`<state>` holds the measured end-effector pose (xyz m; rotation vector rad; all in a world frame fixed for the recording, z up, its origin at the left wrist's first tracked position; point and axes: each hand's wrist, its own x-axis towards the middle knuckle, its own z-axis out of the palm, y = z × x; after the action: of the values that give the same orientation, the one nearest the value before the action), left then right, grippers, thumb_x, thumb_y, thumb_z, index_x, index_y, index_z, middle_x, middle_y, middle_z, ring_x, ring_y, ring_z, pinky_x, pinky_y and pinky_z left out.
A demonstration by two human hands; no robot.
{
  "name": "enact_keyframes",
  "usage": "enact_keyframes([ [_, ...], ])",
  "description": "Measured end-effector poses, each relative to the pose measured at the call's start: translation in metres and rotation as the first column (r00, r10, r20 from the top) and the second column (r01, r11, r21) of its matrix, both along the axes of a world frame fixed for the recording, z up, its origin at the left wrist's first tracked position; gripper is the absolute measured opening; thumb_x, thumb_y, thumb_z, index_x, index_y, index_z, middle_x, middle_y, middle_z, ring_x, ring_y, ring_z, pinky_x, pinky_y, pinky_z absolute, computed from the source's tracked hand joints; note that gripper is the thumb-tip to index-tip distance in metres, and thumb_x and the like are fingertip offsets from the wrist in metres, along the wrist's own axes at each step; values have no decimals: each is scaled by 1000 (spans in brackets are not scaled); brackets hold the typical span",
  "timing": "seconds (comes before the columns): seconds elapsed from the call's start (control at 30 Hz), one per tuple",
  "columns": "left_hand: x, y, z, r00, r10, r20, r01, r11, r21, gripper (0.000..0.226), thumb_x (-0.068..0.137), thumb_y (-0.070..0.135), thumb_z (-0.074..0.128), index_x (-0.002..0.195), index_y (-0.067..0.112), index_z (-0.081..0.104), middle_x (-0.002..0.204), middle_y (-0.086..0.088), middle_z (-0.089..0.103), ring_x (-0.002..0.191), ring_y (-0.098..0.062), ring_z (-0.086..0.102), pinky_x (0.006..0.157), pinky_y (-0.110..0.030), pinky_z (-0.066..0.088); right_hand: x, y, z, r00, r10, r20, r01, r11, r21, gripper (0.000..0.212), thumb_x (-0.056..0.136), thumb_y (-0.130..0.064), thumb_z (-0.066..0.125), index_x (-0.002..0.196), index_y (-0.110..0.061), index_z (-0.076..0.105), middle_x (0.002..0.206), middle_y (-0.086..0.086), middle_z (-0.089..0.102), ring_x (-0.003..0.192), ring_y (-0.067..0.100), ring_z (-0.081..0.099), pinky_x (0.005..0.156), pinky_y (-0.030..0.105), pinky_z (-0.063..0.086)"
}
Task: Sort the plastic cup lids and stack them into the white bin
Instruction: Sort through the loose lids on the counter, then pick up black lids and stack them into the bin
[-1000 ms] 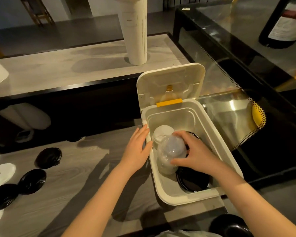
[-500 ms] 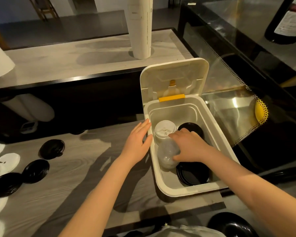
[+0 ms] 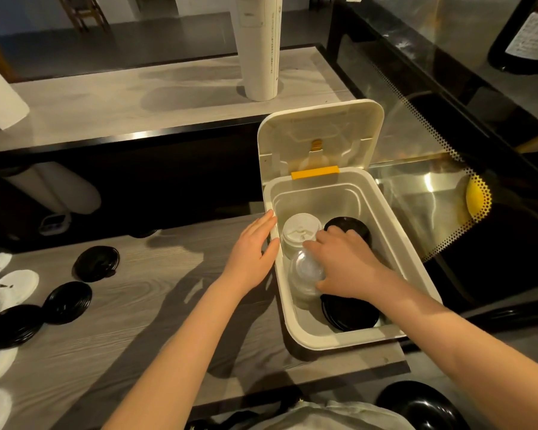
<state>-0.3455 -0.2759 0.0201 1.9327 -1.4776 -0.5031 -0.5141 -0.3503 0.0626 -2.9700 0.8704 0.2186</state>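
The white bin (image 3: 412, 268) stands open on the wooden table, its hinged lid (image 3: 320, 135) raised at the back. Inside it are a stack of white lids (image 3: 298, 235), a stack of clear dome lids (image 3: 303, 276) and two stacks of black lids, one at the back (image 3: 351, 226) and one at the front (image 3: 350, 313). My right hand (image 3: 345, 263) reaches into the bin and holds the clear stack from the right, fingers over its top. My left hand (image 3: 253, 251) rests with straight fingers against the bin's left rim.
Loose black lids (image 3: 95, 263) and white lids (image 3: 14, 285) lie on the table at the left. A tall sleeve of white cups (image 3: 260, 48) stands on the raised counter behind. A glass display case (image 3: 448, 125) borders the bin's right. Another black lid (image 3: 420, 405) sits at bottom right.
My right hand has lowered the clear lid stack from above the rim down into the bin, beside the white stack. My left hand has stayed on the bin's left rim.
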Motion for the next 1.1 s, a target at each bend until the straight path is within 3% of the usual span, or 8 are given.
enact_keyframes([
  [0.2,1,1,0,1000,-4,-8,4,1000,-2,49,98,20,45,145,16,31,153,3,26,142,-10,21,111,-17,12,16,3,-20,994,-27,-108,24,999,-27,58,82,-32,63,133,-16,41,129,5,46,119,25,41,89,37,35],
  [0.37,2,1,0,1000,-12,-9,12,1000,15,50,98,22,45,145,18,30,154,4,25,142,-10,20,111,-18,12,15,-15,-18,985,-133,-106,139,989,53,72,81,-30,64,142,-22,29,121,2,55,118,25,41,91,39,35],
  [0.5,2,1,1,1000,-14,-16,14,1000,12,50,98,22,45,145,17,31,154,4,25,142,-10,20,111,-17,12,11,-12,-23,977,-159,-141,169,983,65,61,79,-29,65,132,-25,36,113,1,59,111,24,42,85,38,33],
  [0.67,3,2,3,1000,-26,-6,26,1000,16,50,98,23,45,145,16,31,154,4,24,142,-10,20,111,-18,11,12,-6,-29,980,-126,-153,130,991,13,63,80,-35,64,135,-20,34,123,4,54,116,25,40,86,37,32],
  [0.77,7,3,5,997,-68,39,66,997,44,51,98,26,44,146,18,29,156,3,20,144,-13,16,112,-20,8,13,-12,-19,983,-164,-84,168,985,47,68,82,-45,61,140,-23,32,130,3,50,121,26,39,93,40,35],
  [0.83,11,6,7,996,-71,54,67,995,75,53,98,30,44,147,21,27,157,2,14,145,-14,11,113,-24,8,16,-13,-11,980,-193,43,189,978,86,63,86,-44,58,140,-23,35,133,2,50,122,25,41,94,39,36],
  [0.93,28,19,11,991,-8,136,-11,990,141,55,97,35,44,147,21,26,158,1,11,145,-15,6,116,-32,10,31,-10,1,965,-190,181,169,978,126,56,90,-42,52,140,-22,37,135,0,50,122,24,43,95,36,38],
  [1.1,74,61,15,936,59,346,-177,931,319,56,97,41,41,147,21,26,158,2,10,146,-18,1,117,-44,16,77,12,16,963,-106,247,72,987,143,57,92,-40,51,143,-22,33,142,0,45,129,23,40,99,38,40],
])
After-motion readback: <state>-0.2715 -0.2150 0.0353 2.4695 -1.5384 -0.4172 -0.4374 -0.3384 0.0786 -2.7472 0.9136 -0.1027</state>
